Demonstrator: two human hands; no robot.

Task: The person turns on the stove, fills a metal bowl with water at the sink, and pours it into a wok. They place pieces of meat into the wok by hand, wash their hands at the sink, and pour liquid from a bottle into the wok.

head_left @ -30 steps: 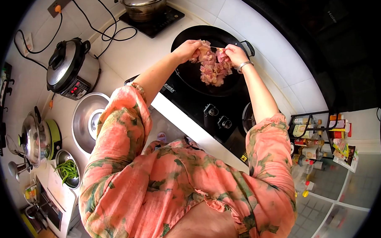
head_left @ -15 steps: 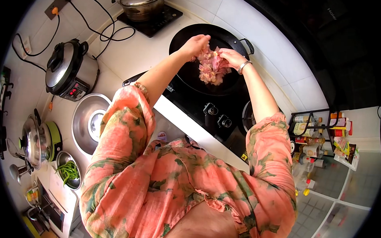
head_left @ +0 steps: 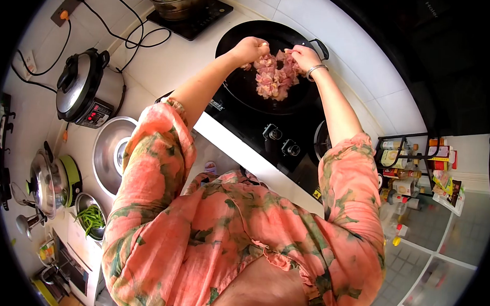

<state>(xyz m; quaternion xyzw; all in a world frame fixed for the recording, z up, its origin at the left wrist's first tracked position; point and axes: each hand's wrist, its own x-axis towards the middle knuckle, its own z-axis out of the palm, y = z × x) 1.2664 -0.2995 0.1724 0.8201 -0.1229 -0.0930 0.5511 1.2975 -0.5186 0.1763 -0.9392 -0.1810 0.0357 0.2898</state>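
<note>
Pinkish raw meat pieces [head_left: 273, 81] lie in a loose heap in the dark wok [head_left: 240, 92], which sits on the black gas stove [head_left: 241, 119]. My left hand [head_left: 251, 49] is at the heap's upper left, fingers pinched together on pieces of meat. On the right side my right hand [head_left: 306, 59], with a bangle at its wrist, pinches a piece between thumb and fingers. A dark gap shows in the heap between the two hands.
A pressure cooker [head_left: 88, 88], a metal basin [head_left: 102, 150] and a bowl of green peppers [head_left: 90, 219] stand to the left. A lidded pot [head_left: 177, 2] sits on an induction plate behind. At right, a rack [head_left: 398, 158] holds bottles and packets.
My hands have moved a little farther apart, and the upper part of the meat heap has spread between them. The whole view has shifted slightly.
</note>
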